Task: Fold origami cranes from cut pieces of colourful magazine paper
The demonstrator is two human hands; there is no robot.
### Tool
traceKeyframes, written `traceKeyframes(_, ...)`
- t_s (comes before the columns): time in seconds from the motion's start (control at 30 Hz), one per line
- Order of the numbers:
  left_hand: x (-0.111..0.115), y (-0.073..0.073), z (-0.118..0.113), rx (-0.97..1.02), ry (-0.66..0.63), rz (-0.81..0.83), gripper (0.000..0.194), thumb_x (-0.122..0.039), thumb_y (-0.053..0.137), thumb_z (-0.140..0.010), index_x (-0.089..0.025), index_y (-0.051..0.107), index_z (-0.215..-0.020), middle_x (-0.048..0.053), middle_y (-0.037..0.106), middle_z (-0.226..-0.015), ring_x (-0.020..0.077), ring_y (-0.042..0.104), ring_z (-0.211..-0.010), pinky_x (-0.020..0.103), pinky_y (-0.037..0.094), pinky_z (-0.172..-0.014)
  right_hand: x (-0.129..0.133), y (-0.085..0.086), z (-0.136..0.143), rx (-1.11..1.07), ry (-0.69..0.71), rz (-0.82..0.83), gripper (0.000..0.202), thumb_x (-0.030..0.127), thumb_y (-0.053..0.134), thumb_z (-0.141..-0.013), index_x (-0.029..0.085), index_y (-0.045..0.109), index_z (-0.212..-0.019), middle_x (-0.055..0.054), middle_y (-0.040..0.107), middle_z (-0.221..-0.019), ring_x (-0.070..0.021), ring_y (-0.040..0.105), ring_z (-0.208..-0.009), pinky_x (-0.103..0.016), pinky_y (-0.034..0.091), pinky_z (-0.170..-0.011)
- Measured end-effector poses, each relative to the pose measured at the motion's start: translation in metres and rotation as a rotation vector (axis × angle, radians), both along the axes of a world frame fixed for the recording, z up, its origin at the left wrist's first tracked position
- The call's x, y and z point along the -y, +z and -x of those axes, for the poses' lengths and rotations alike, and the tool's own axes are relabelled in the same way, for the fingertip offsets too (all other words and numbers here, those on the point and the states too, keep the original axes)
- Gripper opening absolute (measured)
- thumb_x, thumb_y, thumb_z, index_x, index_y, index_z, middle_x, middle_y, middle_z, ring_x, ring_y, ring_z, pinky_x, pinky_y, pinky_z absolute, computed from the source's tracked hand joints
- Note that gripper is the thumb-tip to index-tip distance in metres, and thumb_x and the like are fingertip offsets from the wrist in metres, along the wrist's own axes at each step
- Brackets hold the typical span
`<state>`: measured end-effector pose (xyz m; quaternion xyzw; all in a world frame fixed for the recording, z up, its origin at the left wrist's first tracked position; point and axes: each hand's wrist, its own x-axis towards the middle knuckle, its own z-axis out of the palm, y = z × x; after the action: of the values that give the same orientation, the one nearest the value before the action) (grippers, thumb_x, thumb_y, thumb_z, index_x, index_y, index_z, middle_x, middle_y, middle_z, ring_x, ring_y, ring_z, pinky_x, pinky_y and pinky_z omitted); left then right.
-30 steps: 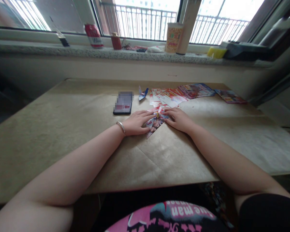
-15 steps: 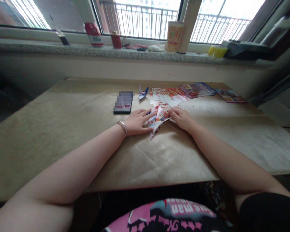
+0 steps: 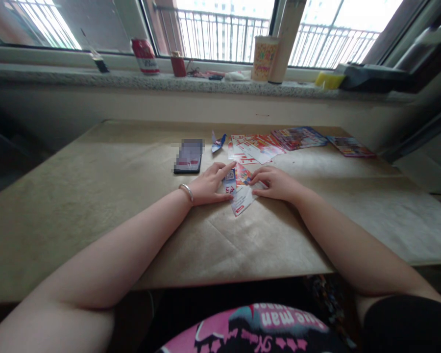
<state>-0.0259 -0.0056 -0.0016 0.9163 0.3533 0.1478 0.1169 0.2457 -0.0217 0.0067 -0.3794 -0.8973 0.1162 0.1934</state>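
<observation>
A folded, glossy printed paper sheet [image 3: 243,199] in white, red and blue lies nearly flat on the desk — a white, text-printed flap toward five o'clock, a blue strip with a square code at ten, red-orange print at one, its pointed corner at six.

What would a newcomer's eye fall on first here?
Probably the folded, printed paper near the table's middle, with the left grip and right grip touching it from either side. Next, the red-and-white can toward the left of the windowsill, then the phone lying beyond the left grip.
</observation>
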Motion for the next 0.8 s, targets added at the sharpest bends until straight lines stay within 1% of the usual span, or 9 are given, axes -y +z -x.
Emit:
traceKeyframes(0.1,0.0,0.0,0.0,0.105,-0.01,-0.058,0.09,-0.046,0.065,-0.081,-0.021,0.018,-0.153,0.014,0.042,-0.136,0.0255,0.044,-0.127,0.039,0.037,-0.112,0.003,0.005,-0.001,0.093,0.0,-0.044,0.023,0.036,0.067,-0.081,0.026,0.075,-0.1,-0.004,0.072,-0.111,-0.0232,0.063,-0.107,-0.041,0.046,-0.1)
traceKeyframes(0.23,0.0,0.004,0.0,0.13,-0.017,-0.153,0.064,-0.035,0.062,-0.085,-0.021,0.039,-0.144,0.01,0.055,-0.119,0.0215,0.055,-0.108,0.037,0.046,-0.1,0.004,0.007,-0.004,0.161,-0.03,-0.102,0.025,0.033,0.064,-0.083,0.026,0.075,-0.105,-0.003,0.072,-0.115,-0.0272,0.06,-0.116,-0.046,0.044,-0.104)
traceKeyframes(0.33,-0.002,0.007,0.002,0.047,-0.048,-0.287,0.032,-0.031,0.054,-0.091,-0.023,0.062,-0.121,0.008,0.062,-0.106,0.0203,0.057,-0.1,0.036,0.048,-0.093,0.003,0.006,-0.006,0.194,-0.06,-0.137,0.028,0.032,0.062,-0.084,0.025,0.073,-0.109,-0.004,0.072,-0.116,-0.0278,0.06,-0.116,-0.046,0.044,-0.103)
traceKeyframes(0.37,-0.003,0.008,0.003,0.014,-0.056,-0.336,0.025,-0.03,0.051,-0.093,-0.023,0.067,-0.111,0.008,0.064,-0.104,0.0205,0.057,-0.099,0.036,0.047,-0.092,0.002,0.005,-0.007,0.202,-0.065,-0.151,0.029,0.032,0.061,-0.085,0.025,0.073,-0.11,-0.004,0.071,-0.117,-0.0275,0.06,-0.115,-0.046,0.045,-0.103)
traceKeyframes(0.43,-0.005,0.009,0.006,-0.033,-0.043,-0.414,0.024,-0.03,0.048,-0.094,-0.022,0.071,-0.096,0.008,0.066,-0.102,0.0211,0.058,-0.099,0.037,0.046,-0.092,0.001,0.005,-0.008,0.218,-0.071,-0.177,0.029,0.031,0.059,-0.086,0.024,0.073,-0.111,-0.005,0.071,-0.118,-0.0267,0.061,-0.113,-0.045,0.045,-0.103)
traceKeyframes(0.47,-0.006,0.009,0.008,-0.049,-0.03,-0.44,0.024,-0.029,0.048,-0.094,-0.022,0.072,-0.092,0.008,0.067,-0.102,0.0215,0.058,-0.1,0.038,0.045,-0.091,0.001,0.004,-0.008,0.227,-0.076,-0.187,0.03,0.03,0.058,-0.086,0.024,0.073,-0.111,-0.005,0.071,-0.119,-0.0265,0.061,-0.113,-0.045,0.045,-0.103)
traceKeyframes(0.6,-0.01,0.009,0.014,-0.141,-0.01,-0.48,0.021,-0.027,0.05,-0.093,-0.023,0.071,-0.092,0.006,0.069,-0.104,0.0224,0.059,-0.099,0.038,0.044,-0.087,0.0,0.004,-0.011,0.245,-0.074,-0.194,0.033,0.03,0.058,-0.086,0.025,0.071,-0.115,-0.004,0.069,-0.122,-0.0266,0.061,-0.115,-0.045,0.044,-0.105)
traceKeyframes(0.7,-0.009,0.011,0.015,-0.216,0.0,-0.462,0.021,-0.027,0.051,-0.092,-0.022,0.071,-0.092,0.007,0.07,-0.103,0.023,0.059,-0.096,0.037,0.045,-0.082,-0.001,0.005,-0.016,0.241,-0.048,-0.165,0.038,0.031,0.06,-0.084,0.025,0.069,-0.12,-0.005,0.067,-0.125,-0.0261,0.061,-0.117,-0.043,0.045,-0.103)
traceKeyframes(0.8,-0.006,0.015,0.014,-0.261,0.005,-0.432,0.024,-0.026,0.048,-0.091,-0.019,0.071,-0.091,0.009,0.07,-0.098,0.0231,0.06,-0.092,0.036,0.046,-0.079,-0.001,0.007,-0.021,0.222,-0.03,-0.124,0.038,0.03,0.062,-0.082,0.025,0.07,-0.119,-0.005,0.067,-0.126,-0.0246,0.062,-0.115,-0.041,0.047,-0.102)
